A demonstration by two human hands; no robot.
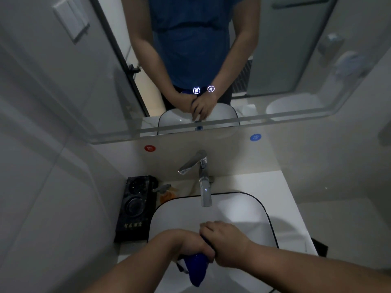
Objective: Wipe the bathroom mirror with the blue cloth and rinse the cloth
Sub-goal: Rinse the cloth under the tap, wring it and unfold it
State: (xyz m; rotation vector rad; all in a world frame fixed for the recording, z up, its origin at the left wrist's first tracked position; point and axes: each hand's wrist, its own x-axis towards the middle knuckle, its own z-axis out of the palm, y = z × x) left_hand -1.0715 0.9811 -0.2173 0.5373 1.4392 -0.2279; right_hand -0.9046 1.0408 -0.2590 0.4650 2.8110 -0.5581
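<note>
1. Both hands meet low over the white ceramic basin with a thin black rim. The left hand has its grip clenched round one end of the dark blue wiping cloth. The right hand, knuckles up, has its grip clenched round the other end. The two fists touch.
2. The cloth is bunched into a thick roll between the fists, and a loose blue tail hangs below them over the bowl.
3. This looks like the wringing part of the rinse, so the task seems close to its end. The large wall mirror above has no cloth on it.
4. To wring well, the fists should turn in opposite directions with a firm, even twist. They should stay low and central over the bowl. That way the water falls inside the rim and not on the pale stone counter or on the black tray of drinking glasses at the left.
5. No stream shows at the spout of the chrome lever tap, though the dim light makes that hard to judge. The spout sits well ahead of the hands, so if the cloth needs another soak it would have to travel forward under it.
6. The hanging tail probably holds the most water. Sliding one grip down the roll and squeezing again would likely clear it.
</note>
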